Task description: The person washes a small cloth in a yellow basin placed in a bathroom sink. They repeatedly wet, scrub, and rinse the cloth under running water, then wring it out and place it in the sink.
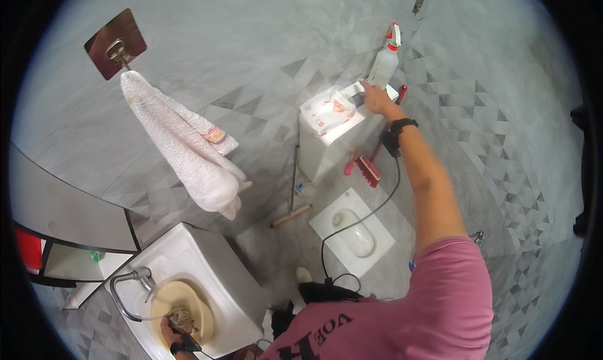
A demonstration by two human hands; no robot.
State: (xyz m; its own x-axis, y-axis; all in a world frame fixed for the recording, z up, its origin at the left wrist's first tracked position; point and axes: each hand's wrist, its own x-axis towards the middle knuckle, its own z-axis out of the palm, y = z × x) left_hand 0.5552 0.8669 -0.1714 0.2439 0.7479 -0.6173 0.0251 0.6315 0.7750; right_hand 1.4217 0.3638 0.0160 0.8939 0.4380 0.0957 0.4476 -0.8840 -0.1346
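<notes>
My left hand is down in a cream plastic basin in the white sink. Its fingers are closed on a wet, bunched brownish-grey rag. A curved metal faucet arches over the basin's rim. Stretched far out, my right hand is at the top of a white cistern. Its fingers bend around a small white and dark thing, partly hidden by them. Beside it lies a white plastic packet with red print. A spray bottle with a red and white trigger stands just behind.
A white towel hangs from a wall hook. Below the cistern are a red brush, a floor squeegee and a squat toilet. A black cable runs from my right wrist. A mirror cabinet adjoins the sink.
</notes>
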